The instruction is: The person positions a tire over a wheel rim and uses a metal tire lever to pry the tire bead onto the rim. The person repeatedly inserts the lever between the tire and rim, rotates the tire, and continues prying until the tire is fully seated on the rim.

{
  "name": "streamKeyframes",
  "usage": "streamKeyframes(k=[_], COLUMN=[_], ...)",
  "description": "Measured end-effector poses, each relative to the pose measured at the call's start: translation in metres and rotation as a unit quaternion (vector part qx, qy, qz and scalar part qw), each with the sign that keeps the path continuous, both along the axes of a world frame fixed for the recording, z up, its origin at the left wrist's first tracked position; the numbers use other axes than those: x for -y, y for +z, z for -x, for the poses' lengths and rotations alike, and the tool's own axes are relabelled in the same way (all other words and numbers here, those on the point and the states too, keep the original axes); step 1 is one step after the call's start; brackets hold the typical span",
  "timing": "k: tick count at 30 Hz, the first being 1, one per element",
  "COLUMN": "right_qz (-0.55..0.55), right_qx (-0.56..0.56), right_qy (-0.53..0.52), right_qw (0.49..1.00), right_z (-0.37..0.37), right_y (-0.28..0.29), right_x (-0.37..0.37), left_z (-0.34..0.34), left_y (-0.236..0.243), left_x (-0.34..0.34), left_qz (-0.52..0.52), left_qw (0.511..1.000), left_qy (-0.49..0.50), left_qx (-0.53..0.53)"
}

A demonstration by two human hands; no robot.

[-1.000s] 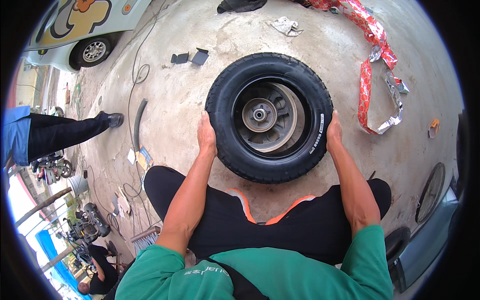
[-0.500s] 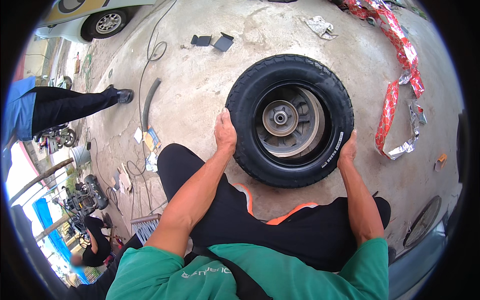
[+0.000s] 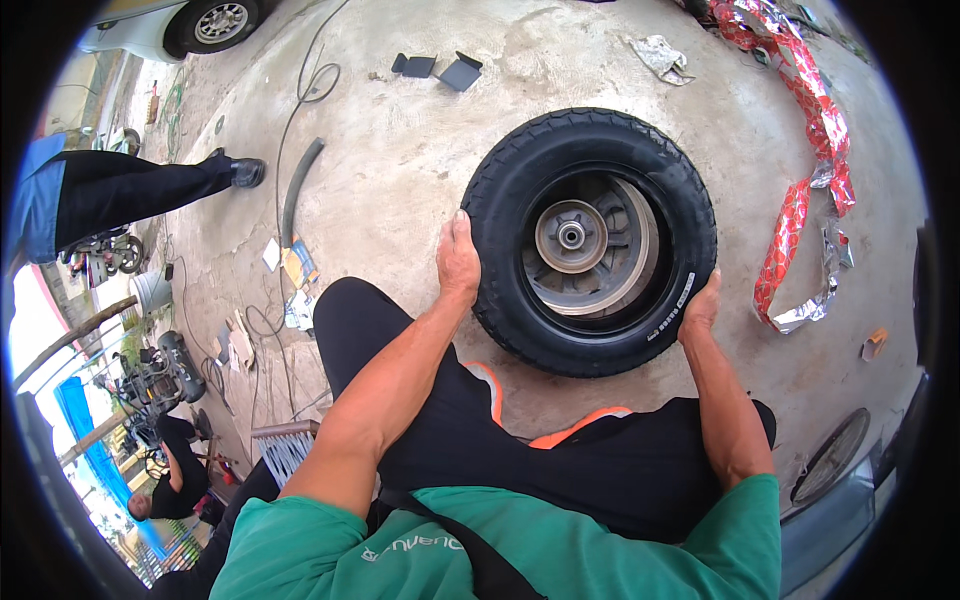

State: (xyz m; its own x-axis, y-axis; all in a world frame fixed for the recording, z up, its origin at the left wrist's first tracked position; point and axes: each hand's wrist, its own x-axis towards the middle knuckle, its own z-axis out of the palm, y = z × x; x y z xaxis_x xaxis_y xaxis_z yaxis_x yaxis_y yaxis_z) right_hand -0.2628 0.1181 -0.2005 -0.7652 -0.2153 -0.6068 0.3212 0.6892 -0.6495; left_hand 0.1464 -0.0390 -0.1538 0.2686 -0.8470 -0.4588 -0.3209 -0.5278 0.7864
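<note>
A black tyre (image 3: 589, 143) is held flat in front of my bent knees. Through its middle shows a grey metal wheel rim with a hub (image 3: 570, 236), off-centre toward the lower left of the opening; whether it touches the tyre, I cannot tell. My left hand (image 3: 457, 255) grips the tyre's left side, fingertips against the tread. My right hand (image 3: 702, 304) grips its lower right side, its fingers partly hidden by the rubber.
Red-and-silver wrapping (image 3: 790, 235) lies at right, a bicycle wheel (image 3: 830, 455) at lower right, a hose (image 3: 300, 185) and cables at left. Black card pieces (image 3: 459, 73) and a rag (image 3: 660, 58) lie ahead. Another person's leg (image 3: 150, 190) is at left; a seated person (image 3: 170, 490) is lower left.
Both my hands and the tyre have shifted rightward in the picture, along with the floor items around them as the view moved. My grip is still on both sides of the tyre.
</note>
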Motion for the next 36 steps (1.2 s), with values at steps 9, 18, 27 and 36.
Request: streamKeyframes(k=[9, 18, 27, 36], right_qz=[-0.02, -0.006, -0.012, -0.019], right_qx=[0.025, 0.032, 0.036, 0.043], right_qy=[-0.015, -0.017, -0.03, -0.036], right_qw=[0.999, 0.999, 0.999, 0.998], right_z=[-0.004, 0.004, 0.005, 0.0], right_y=[0.013, 0.003, 0.008, 0.016], right_x=[0.003, -0.001, 0.003, 0.008], left_z=[0.003, -0.006, -0.004, -0.007], left_y=[0.004, -0.006, 0.006, 0.004], left_x=[0.0, 0.003, 0.002, 0.003], left_qz=[-0.013, -0.048, -0.046, -0.043], left_qw=[0.996, 0.961, 0.953, 0.948], left_qy=[0.033, 0.129, 0.119, 0.12], left_qx=[-0.087, -0.24, -0.273, -0.291])
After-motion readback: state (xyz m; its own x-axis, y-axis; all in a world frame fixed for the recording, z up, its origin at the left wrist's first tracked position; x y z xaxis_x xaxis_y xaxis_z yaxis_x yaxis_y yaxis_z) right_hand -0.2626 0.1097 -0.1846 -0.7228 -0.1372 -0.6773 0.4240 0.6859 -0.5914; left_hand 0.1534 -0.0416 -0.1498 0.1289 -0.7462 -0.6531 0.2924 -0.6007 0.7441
